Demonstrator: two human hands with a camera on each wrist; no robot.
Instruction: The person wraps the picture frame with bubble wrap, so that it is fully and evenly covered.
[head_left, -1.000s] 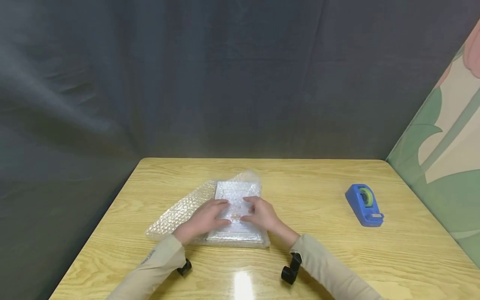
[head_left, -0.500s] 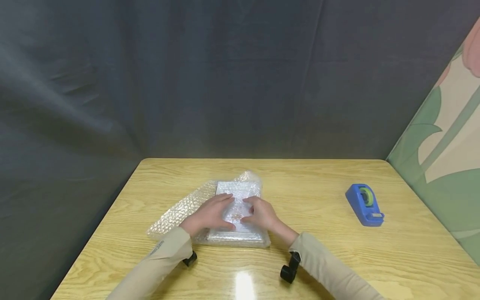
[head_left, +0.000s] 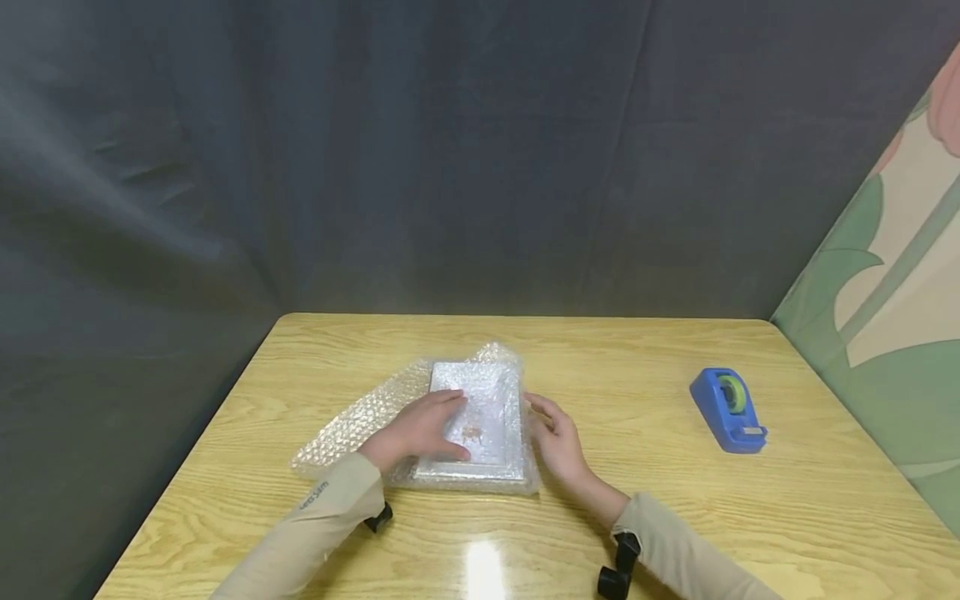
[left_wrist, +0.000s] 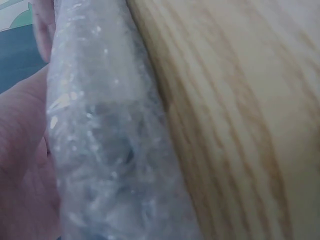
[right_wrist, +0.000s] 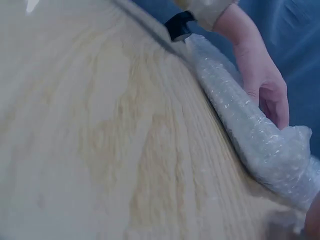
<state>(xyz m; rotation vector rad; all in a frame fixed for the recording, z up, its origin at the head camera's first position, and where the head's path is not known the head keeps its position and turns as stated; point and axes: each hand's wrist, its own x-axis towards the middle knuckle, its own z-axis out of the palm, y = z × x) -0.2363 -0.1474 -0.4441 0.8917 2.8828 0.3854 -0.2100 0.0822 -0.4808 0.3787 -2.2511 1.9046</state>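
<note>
A flat, pale rectangular thing like a picture frame [head_left: 480,417] lies under bubble wrap [head_left: 360,429] on the wooden table. Loose wrap spreads out to its left, and a corner of it sticks up at the back. My left hand [head_left: 422,427] rests on top of the package, fingers extended and thumb apart. Just off the package's right edge is my right hand [head_left: 558,442], its fingers loosely bent; no hold shows, and whether its fingertips touch the wrap I cannot tell. In the left wrist view the wrapped edge [left_wrist: 115,130] runs beside the left hand.
A blue tape dispenser [head_left: 729,411] with a green roll stands to the right on the table [head_left: 622,375]. Dark cloth [head_left: 465,167] hangs behind the table and at the left. A floral panel [head_left: 892,317] borders the right side.
My right hand has left the top of the package and moved right to its edge. The left hand has shifted slightly right and forward on the wrap. The package stays in place.
</note>
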